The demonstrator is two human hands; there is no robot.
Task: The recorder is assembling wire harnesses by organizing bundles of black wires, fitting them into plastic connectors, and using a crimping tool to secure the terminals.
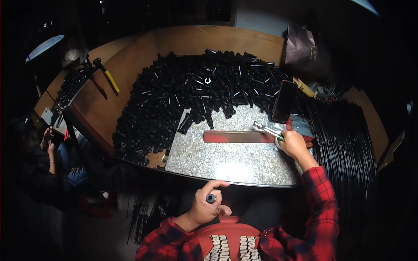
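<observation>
My left hand (pixel 204 206) is just below the front edge of the speckled stone slab (pixel 204 158). Its lower fingers wrap round a black tube (pixel 210 198) whose round end faces up, while the forefinger and thumb are spread apart. Over the right side of the slab, my right hand (pixel 294 143) is closed on a pair of silver pliers (pixel 267 129) with a bit of green at the handle. The pliers' tips point left, above a long reddish-brown bar (pixel 235 136) lying on the slab. Nothing shows between the tips.
A big heap of black tubular parts (pixel 196 82) fills the back and left of the wooden-walled bench (pixel 191 39). A phone (pixel 284 101) stands at right, beside a bundle of thin black rods (pixel 344 143). Yellow-handled pliers (pixel 109 77) hang at left. Another person's hands (pixel 48 141) are farther left.
</observation>
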